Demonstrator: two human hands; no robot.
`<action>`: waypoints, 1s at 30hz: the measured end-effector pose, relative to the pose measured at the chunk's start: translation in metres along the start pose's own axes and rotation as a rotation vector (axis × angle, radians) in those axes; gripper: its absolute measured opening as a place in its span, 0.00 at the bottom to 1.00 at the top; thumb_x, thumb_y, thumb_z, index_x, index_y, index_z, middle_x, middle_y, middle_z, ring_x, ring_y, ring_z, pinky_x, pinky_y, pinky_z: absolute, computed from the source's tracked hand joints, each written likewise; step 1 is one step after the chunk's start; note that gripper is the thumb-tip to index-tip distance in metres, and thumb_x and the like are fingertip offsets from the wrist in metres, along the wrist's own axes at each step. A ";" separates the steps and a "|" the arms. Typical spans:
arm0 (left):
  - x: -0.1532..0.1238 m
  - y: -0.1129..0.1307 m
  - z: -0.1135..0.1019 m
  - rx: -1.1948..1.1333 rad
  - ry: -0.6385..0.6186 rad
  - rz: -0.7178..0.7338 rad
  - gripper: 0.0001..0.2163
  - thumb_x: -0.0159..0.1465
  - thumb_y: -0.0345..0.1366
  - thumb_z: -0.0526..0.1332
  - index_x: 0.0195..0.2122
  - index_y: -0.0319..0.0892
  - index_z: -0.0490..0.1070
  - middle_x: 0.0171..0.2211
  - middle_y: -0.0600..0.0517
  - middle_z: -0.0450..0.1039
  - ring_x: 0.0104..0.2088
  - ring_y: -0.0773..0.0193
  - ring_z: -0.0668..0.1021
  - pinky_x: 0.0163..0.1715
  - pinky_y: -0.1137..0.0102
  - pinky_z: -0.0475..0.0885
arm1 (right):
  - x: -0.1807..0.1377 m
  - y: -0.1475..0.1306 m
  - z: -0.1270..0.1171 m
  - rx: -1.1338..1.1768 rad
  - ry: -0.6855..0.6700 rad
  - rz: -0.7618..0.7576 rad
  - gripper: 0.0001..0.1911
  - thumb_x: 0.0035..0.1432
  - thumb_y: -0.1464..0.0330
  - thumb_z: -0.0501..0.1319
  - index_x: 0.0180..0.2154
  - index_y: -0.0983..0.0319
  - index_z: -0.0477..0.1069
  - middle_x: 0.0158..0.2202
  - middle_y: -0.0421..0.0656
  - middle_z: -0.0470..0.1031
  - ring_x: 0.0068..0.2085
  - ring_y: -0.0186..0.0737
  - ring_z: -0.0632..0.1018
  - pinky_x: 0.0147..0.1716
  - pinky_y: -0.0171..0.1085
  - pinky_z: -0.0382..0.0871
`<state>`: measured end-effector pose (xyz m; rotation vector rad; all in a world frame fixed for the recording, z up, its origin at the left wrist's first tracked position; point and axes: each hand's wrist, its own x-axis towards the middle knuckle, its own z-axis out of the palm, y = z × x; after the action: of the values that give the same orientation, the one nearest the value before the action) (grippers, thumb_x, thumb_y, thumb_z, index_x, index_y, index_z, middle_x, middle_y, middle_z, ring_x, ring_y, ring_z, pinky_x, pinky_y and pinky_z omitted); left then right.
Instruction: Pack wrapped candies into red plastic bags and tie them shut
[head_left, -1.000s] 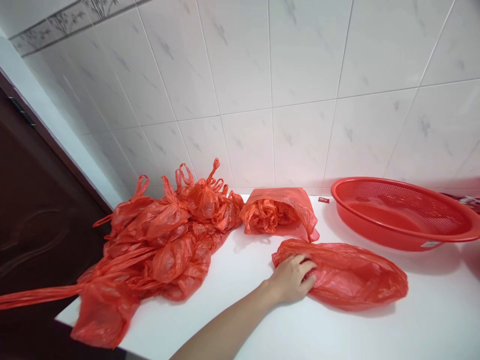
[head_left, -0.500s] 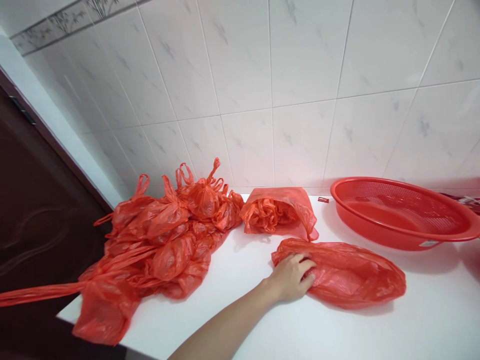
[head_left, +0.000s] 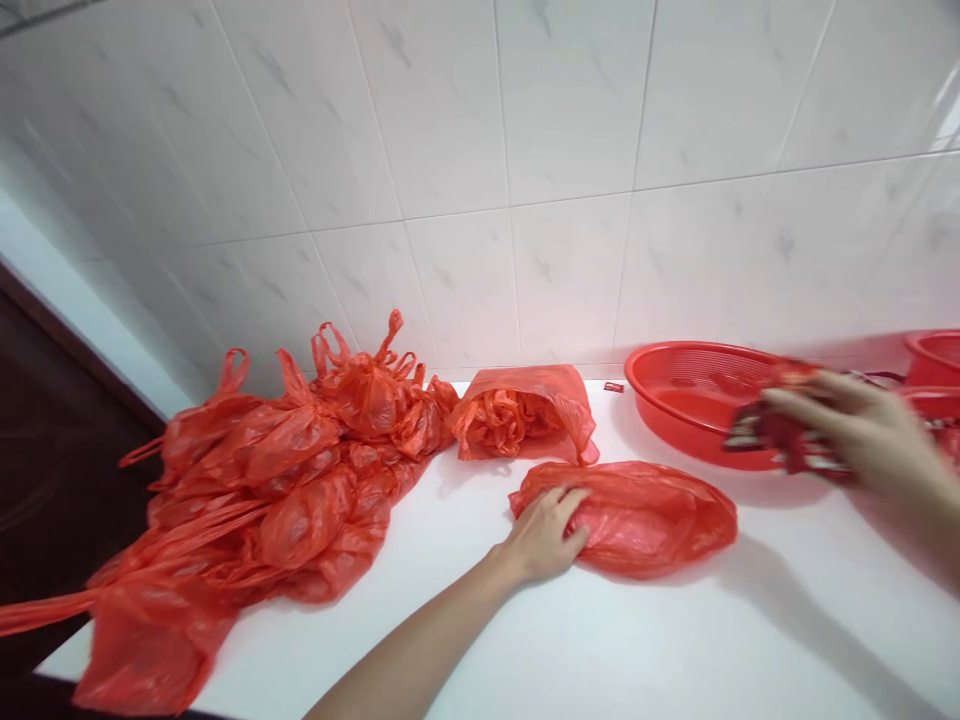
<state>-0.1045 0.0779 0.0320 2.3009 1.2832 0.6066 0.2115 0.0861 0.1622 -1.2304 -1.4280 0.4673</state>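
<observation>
An opened red plastic bag (head_left: 660,525) lies on the white table, its mouth spread towards the right. My left hand (head_left: 546,535) grips its left end, fingers curled over the film. At the right my right hand (head_left: 870,430) is in the air in front of a red basket, closed around several small dark red packets (head_left: 795,430). Motion blurs them, so their print cannot be read.
Many tied red plastic bags (head_left: 300,480) are heaped at the left. Beside them a red bag (head_left: 525,410) holds crumpled bags. A perforated red basket (head_left: 690,400) stands by the tiled wall, near a small red packet (head_left: 613,387). More red containers (head_left: 937,360) are at the far right.
My right hand has come into view from the right with packets in it. The view has turned rightward. My left hand keeps its hold on the bag.
</observation>
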 end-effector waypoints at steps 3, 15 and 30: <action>0.000 -0.001 -0.001 -0.028 0.010 -0.041 0.28 0.64 0.37 0.58 0.66 0.39 0.60 0.60 0.38 0.68 0.60 0.46 0.71 0.61 0.50 0.67 | -0.008 -0.008 0.047 0.118 -0.199 0.037 0.27 0.45 0.45 0.71 0.25 0.62 0.69 0.24 0.43 0.72 0.26 0.38 0.75 0.24 0.37 0.67; 0.008 -0.016 0.005 -0.226 0.196 -0.077 0.33 0.57 0.29 0.62 0.65 0.41 0.57 0.62 0.41 0.66 0.64 0.49 0.68 0.64 0.49 0.62 | -0.027 0.001 0.129 -0.103 -0.797 -0.152 0.12 0.60 0.61 0.60 0.36 0.63 0.75 0.29 0.42 0.77 0.29 0.37 0.75 0.30 0.35 0.68; 0.008 -0.009 -0.001 -0.241 0.193 -0.004 0.32 0.54 0.25 0.61 0.63 0.44 0.62 0.59 0.45 0.71 0.59 0.51 0.72 0.62 0.52 0.65 | -0.032 0.002 0.129 -0.503 -0.811 -0.268 0.20 0.55 0.74 0.58 0.49 0.56 0.75 0.33 0.41 0.80 0.27 0.38 0.74 0.26 0.33 0.58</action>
<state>-0.1080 0.0892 0.0290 2.0826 1.2239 0.9467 0.0915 0.1041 0.1087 -1.2607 -2.4823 0.4548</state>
